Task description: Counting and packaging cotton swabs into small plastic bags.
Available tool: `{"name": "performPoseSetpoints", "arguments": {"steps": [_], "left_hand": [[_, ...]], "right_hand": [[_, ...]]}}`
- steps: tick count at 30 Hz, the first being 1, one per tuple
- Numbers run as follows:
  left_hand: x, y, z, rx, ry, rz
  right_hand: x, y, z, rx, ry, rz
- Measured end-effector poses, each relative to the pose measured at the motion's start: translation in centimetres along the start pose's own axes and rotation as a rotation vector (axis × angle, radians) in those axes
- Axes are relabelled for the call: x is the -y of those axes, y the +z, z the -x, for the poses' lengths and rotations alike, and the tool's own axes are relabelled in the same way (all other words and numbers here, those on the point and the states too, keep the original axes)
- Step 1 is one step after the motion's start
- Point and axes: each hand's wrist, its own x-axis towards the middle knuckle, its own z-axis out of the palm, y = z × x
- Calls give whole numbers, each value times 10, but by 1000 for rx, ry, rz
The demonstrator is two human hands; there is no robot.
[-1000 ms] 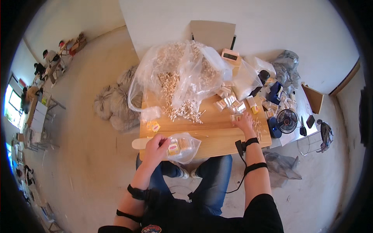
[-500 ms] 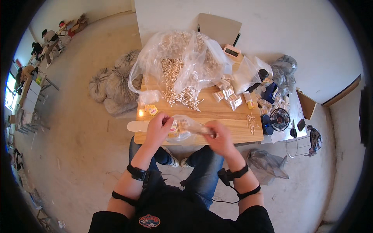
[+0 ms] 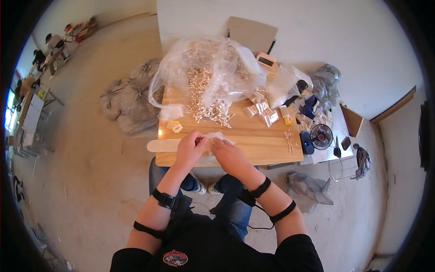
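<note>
Close to the table's front edge, a small clear plastic bag [image 3: 216, 135] of cotton swabs is between my two hands. My left hand [image 3: 191, 146] is closed, pinching the bag's left side. My right hand [image 3: 228, 156] is closed over its right side, and most of the bag is hidden under the fingers. A long white rounded strip [image 3: 163, 145] lies on the table to the left of my left hand. Beyond it are a few yellow cards [image 3: 174, 126] and a stack of clear small bags [image 3: 172, 111].
A big clear bag [image 3: 181, 59] spills loose cotton swabs [image 3: 199, 90] across the wooden table [image 3: 258, 140]. Packed swab bags [image 3: 263, 109], a few loose swabs [image 3: 290, 139] and a small black fan [image 3: 321, 136] are at the right. Grey sacks [image 3: 131, 104] lie on the floor left.
My right hand has moved left, close to my left hand, bringing the bag's stretched right end in. My left hand has stayed nearly in place. The view has shifted slightly.
</note>
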Motion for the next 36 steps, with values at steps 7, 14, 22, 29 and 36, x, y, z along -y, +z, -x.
{"name": "performPoseSetpoints", "arguments": {"steps": [7,14,22,29,36], "left_hand": [[-5,4,3,2,10,-116],[-24,-13,2,-18,-50,-96],[-32,-17,3,3,-12,-179],[-22,-25,9,-52,-63,-175],[-26,-26,5,-41,-81,-203]], "right_hand": [[-6,11,-9,123,110,-65],[-64,-25,7,-190,130,-337],[-282,52,71,93,876,52],[-315,66,77,168,768,127],[-278,61,83,274,808,81]]}}
